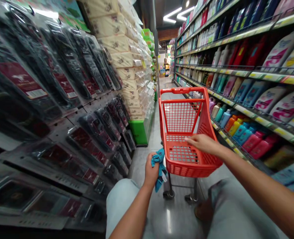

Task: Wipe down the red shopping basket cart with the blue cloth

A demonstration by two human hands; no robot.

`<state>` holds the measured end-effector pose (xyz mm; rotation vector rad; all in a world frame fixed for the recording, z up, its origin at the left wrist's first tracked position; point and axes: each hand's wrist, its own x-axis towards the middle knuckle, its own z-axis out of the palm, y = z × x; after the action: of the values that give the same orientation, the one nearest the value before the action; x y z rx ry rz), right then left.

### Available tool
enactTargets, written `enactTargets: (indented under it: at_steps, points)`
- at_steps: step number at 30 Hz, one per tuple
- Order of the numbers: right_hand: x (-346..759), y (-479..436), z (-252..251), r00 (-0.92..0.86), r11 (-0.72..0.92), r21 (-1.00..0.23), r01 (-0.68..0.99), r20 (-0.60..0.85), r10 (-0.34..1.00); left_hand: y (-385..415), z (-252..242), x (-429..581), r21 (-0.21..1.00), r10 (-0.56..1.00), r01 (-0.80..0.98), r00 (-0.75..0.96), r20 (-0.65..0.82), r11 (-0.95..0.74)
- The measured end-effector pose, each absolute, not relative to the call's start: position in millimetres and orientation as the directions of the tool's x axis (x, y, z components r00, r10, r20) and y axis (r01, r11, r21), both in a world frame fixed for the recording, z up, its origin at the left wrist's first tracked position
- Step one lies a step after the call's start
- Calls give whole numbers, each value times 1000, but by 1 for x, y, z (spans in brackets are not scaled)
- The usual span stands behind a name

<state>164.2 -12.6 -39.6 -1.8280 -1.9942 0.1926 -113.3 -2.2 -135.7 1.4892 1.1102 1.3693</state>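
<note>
Clenching a crumpled blue cloth in the left hand, a person stands behind a red plastic shopping cart in a supermarket aisle. The right hand lies open, palm down, at the cart's near side, grasping nothing visible. Bottles line the shelves on the right; bagged black goods hang on the left. Steered this lightly, the cart could swerve into the low bottles, and a loosened grip could drop the cloth.

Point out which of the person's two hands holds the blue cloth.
The left hand holds the crumpled blue cloth in its fist; the right hand lies open and empty over the red shopping cart.
</note>
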Motion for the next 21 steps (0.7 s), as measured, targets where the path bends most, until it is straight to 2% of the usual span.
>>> enactTargets:
  at_steps: [2, 4, 7, 12, 16, 21]
  points:
    - [122, -41, -55, -125, 214, -316, 924, 279, 952, -5, -134, -105, 955, 957, 67, 20, 289, -289]
    - [85, -63, -68, -91, 169, -179, 969, 378, 922, -14, -135, -93, 955, 956, 52, 42, 291, -293]
    - [56, -75, -74, -26, 70, -66, 995, 513, 858, -28, -139, -75, 959, 959, 34, 45, 279, -281]
    - [55, -71, -74, -86, 142, -49, 989, 591, 802, -9, -154, -66, 977, 975, 42, -65, 212, -210]
    - [57, -75, -78, -107, 184, -53, 982, 643, 758, 16, -164, -68, 985, 985, 82, -72, 157, -151]
    - [59, -79, -80, -101, 216, -68, 974, 724, 683, 6, -144, -71, 959, 959, 125, -97, 265, -253]
